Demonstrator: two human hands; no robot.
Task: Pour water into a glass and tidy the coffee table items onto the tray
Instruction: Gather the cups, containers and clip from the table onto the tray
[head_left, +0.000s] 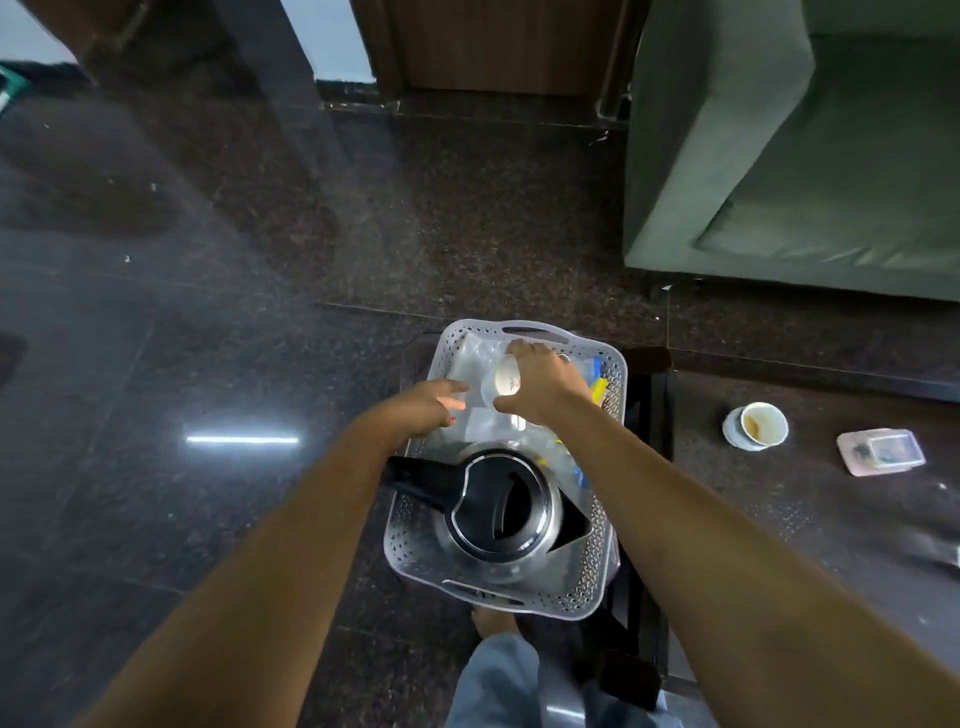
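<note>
A grey perforated tray (608, 551) stands in front of me. A steel kettle (506, 512) with a black lid and handle sits in its near half. Further in lie clear plastic packets and a small white cup (506, 382). My right hand (545, 382) reaches into the far half, its fingers curled round that cup. At the tray's left rim my left hand (426, 408) has its fingers stretched toward the packets and holds nothing. On the dark table to the right stand a used paper cup (756, 426) and a small lidded plastic box (880, 451).
A green sofa (805, 156) fills the far right. Dark polished stone floor (182, 338) spreads to the left. My foot and trouser leg (498, 670) show just below the tray. A wooden door (498, 47) is at the back.
</note>
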